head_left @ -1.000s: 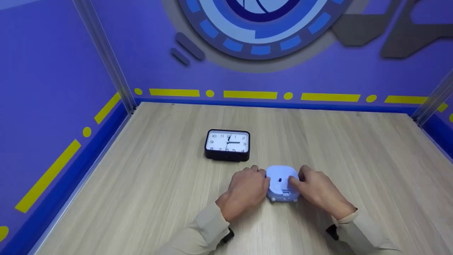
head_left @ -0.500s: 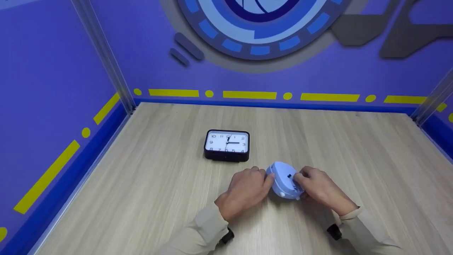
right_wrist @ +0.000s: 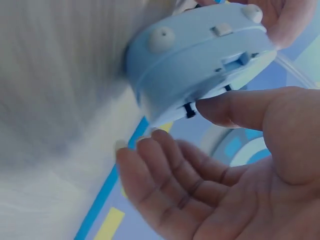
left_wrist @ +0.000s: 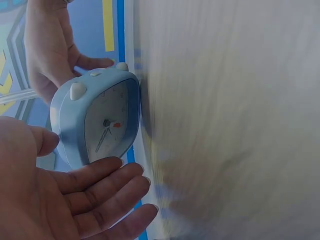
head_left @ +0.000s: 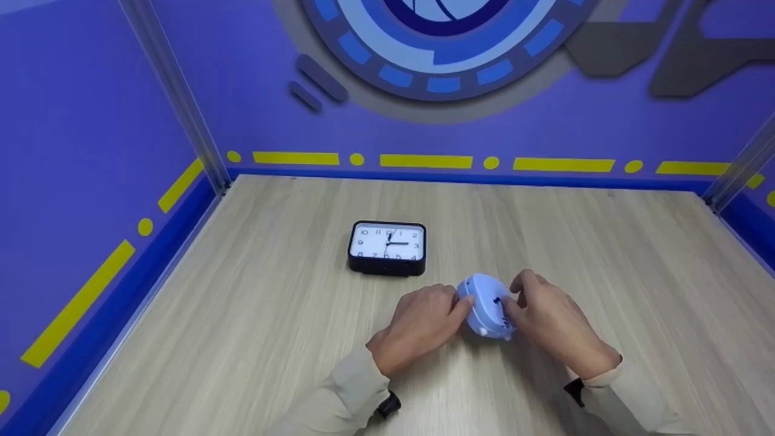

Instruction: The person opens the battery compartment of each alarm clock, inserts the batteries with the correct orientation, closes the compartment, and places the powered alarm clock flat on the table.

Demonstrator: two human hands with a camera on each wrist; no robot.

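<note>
A light-blue alarm clock (head_left: 483,295) with small white feet is tilted on its side between the hands, its back turned up and to the right. My left hand (head_left: 418,327) grips its left edge, thumb on the back side and forefinger at the front rim. In the left wrist view, the clock's dial (left_wrist: 107,122) shows dark hands and a small red patch. My right hand (head_left: 554,324) is at the clock's back, its thumb (right_wrist: 220,109) right at a black knob (right_wrist: 189,110). The other right fingers (right_wrist: 160,170) are loosely bent and apart from the clock.
A black rectangular clock (head_left: 387,248) with a white dial lies face up, behind and left of the hands. The wood-grain table (head_left: 272,254) is bounded by a blue back wall (head_left: 424,139) and a blue left wall (head_left: 79,151) with yellow markings.
The light-blue clock has turned from lying with its back squarely up to leaning rightward. My right fingers have come away from its right edge, and the thumb has shifted to the knob.
</note>
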